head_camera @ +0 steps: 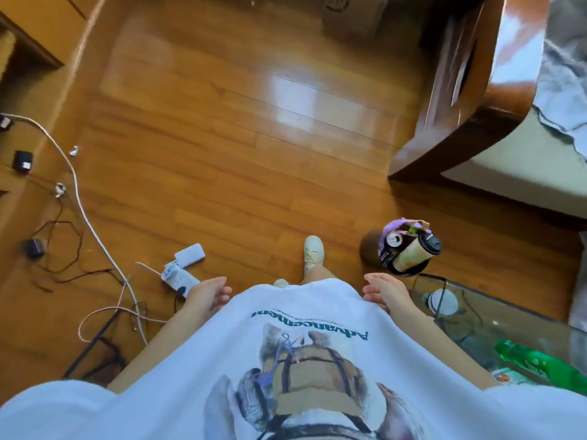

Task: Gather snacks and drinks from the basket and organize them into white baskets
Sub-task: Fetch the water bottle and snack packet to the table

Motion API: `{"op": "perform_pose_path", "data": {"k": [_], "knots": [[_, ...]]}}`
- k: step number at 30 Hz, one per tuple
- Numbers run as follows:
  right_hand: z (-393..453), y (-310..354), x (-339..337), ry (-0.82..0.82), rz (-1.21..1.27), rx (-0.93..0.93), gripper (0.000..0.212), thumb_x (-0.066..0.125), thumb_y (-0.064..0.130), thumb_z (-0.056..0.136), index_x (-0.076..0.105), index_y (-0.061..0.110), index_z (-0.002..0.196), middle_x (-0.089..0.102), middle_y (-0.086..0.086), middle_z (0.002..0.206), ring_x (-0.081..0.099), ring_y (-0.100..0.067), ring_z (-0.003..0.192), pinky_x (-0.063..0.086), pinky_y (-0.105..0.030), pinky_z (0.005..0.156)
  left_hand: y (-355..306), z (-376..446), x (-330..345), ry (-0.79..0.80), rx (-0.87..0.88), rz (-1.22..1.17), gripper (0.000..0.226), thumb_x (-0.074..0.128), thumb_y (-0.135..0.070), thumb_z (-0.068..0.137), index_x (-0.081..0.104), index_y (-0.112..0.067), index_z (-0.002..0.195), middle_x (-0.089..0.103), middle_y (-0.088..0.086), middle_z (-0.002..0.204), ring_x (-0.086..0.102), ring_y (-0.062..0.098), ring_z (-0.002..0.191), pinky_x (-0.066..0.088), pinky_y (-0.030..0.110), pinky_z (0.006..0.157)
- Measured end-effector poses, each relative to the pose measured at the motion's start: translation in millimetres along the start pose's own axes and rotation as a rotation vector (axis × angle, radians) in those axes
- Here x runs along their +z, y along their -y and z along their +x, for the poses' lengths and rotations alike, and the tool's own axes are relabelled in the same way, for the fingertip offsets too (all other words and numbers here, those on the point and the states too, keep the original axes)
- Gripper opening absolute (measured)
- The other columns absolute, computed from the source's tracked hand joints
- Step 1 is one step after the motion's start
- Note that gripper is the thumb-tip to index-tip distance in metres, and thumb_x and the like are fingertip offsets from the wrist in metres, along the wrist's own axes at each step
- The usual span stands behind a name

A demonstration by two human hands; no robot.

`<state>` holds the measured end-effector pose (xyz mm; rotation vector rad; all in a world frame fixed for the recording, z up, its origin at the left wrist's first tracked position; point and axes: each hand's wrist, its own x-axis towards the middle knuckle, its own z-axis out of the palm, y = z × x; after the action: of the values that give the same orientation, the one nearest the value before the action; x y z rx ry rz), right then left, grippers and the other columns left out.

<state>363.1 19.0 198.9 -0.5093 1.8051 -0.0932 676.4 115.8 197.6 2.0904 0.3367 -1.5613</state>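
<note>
I look straight down at a wooden floor and my white printed shirt. My left hand hangs at my left side, fingers loosely curled, holding nothing. My right hand hangs at my right side, fingers apart and empty. Just ahead of the right hand, a small dark container on the corner of a glass table holds a drink can, a lidded paper cup and purple-wrapped items. A green bottle lies on the glass further right. No white basket is in view.
A white power strip with a charger and tangled cables lies on the floor at left. A dark wooden cabinet and a sofa with grey cloth stand at right. My shoe points forward.
</note>
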Motion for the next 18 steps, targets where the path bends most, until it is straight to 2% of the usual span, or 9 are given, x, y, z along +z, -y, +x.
{"op": "perform_pose_path", "data": {"k": [3, 7, 10, 12, 14, 16, 18], "knots": [[8, 23, 12, -0.069, -0.063, 0.053, 0.009, 0.055, 0.017, 0.090, 0.060, 0.012, 0.094, 0.058, -0.008, 0.074, 0.052, -0.017, 0.058, 0.043, -0.021, 0.045, -22, 14, -8, 0.036, 0.033, -0.074, 0.023, 0.048, -0.015, 0.095, 0.056, -0.011, 0.116, 0.057, 0.003, 0.077, 0.048, 0.013, 0.060, 0.039, 0.020, 0.047], [25, 75, 36, -0.066, -0.109, 0.115, 0.008, 0.053, 0.015, 0.091, 0.055, 0.007, 0.093, 0.054, -0.009, 0.069, 0.047, -0.015, 0.046, 0.039, -0.015, 0.034, -68, 36, -15, 0.064, 0.102, -0.075, 0.018, 0.048, -0.017, 0.095, 0.058, -0.015, 0.110, 0.060, 0.001, 0.078, 0.052, 0.011, 0.063, 0.039, 0.021, 0.050], [42, 133, 67, -0.041, -0.130, 0.116, 0.010, 0.052, 0.015, 0.092, 0.054, 0.005, 0.095, 0.054, -0.010, 0.068, 0.050, -0.017, 0.046, 0.042, -0.024, 0.047, -107, 54, -26, 0.036, 0.096, -0.126, 0.019, 0.047, -0.018, 0.096, 0.058, -0.016, 0.112, 0.060, 0.000, 0.078, 0.053, 0.011, 0.065, 0.039, 0.022, 0.054], [52, 175, 93, -0.018, -0.147, 0.081, 0.009, 0.052, 0.012, 0.092, 0.053, 0.005, 0.096, 0.052, -0.012, 0.067, 0.047, -0.020, 0.051, 0.038, -0.026, 0.052, -130, 64, -37, 0.005, 0.061, -0.184, 0.023, 0.047, -0.018, 0.097, 0.058, -0.013, 0.116, 0.060, 0.002, 0.079, 0.052, 0.012, 0.065, 0.040, 0.022, 0.055], [60, 226, 124, 0.008, -0.200, 0.044, 0.007, 0.051, 0.009, 0.091, 0.053, 0.004, 0.095, 0.048, -0.011, 0.064, 0.041, -0.020, 0.050, 0.032, -0.025, 0.051, -156, 71, -53, -0.033, 0.016, -0.263, 0.027, 0.045, -0.015, 0.097, 0.056, -0.008, 0.121, 0.057, 0.004, 0.076, 0.052, 0.013, 0.059, 0.041, 0.021, 0.046], [63, 276, 158, 0.047, -0.310, -0.014, 0.005, 0.049, 0.007, 0.091, 0.053, 0.005, 0.094, 0.045, -0.009, 0.061, 0.039, -0.018, 0.049, 0.031, -0.021, 0.047, -180, 73, -67, -0.066, -0.013, -0.327, 0.029, 0.044, -0.012, 0.097, 0.053, -0.004, 0.124, 0.055, 0.006, 0.073, 0.053, 0.013, 0.053, 0.038, 0.012, 0.034], [64, 330, 199, 0.129, -0.461, -0.103, 0.007, 0.046, 0.007, 0.092, 0.054, 0.008, 0.093, 0.046, -0.007, 0.061, 0.042, -0.017, 0.049, 0.031, -0.017, 0.044, -202, 78, -80, -0.108, -0.023, -0.406, 0.032, 0.047, -0.011, 0.097, 0.053, -0.001, 0.126, 0.055, 0.007, 0.074, 0.050, 0.015, 0.057, 0.036, 0.008, 0.032]]}}
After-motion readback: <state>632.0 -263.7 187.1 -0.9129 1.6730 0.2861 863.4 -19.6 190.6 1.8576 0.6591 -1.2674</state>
